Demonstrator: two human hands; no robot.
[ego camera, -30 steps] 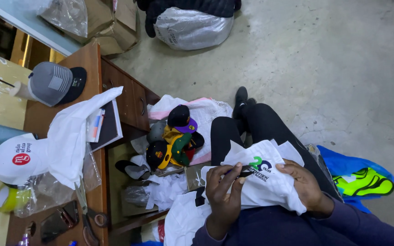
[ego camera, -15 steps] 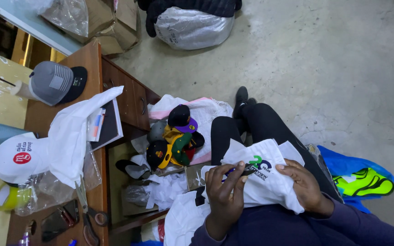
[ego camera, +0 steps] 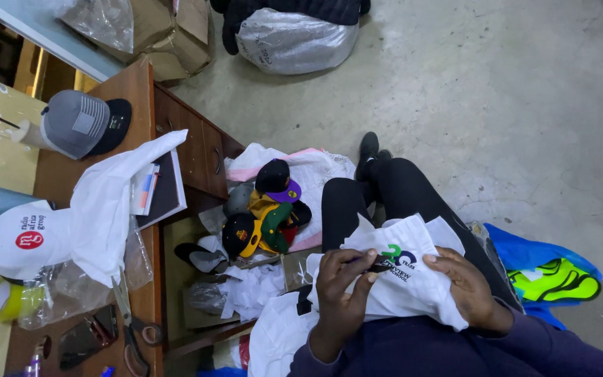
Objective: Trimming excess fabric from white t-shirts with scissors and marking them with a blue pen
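A white cloth (ego camera: 413,279) with a green and dark blue print lies over my lap. My left hand (ego camera: 342,292) pinches it just beside the print, with a small dark piece at the fingertips that is too small to identify. My right hand (ego camera: 466,287) grips the cloth's right side and presses it against my thigh. Below both hands is my dark purple sleeve (ego camera: 455,349). My legs in black trousers (ego camera: 385,195) stretch out over the concrete floor.
A wooden desk (ego camera: 141,105) on the left carries a grey cap (ego camera: 78,126), a white cap (ego camera: 22,241), white cloth, scissors (ego camera: 134,335) and a tape roll (ego camera: 5,300). Several coloured caps (ego camera: 266,216) are piled by its drawers. A blue and yellow bag (ego camera: 553,276) lies on the right.
My left fingers have closed in toward the print and the cloth has shifted slightly on my lap. My right hand holds its place.
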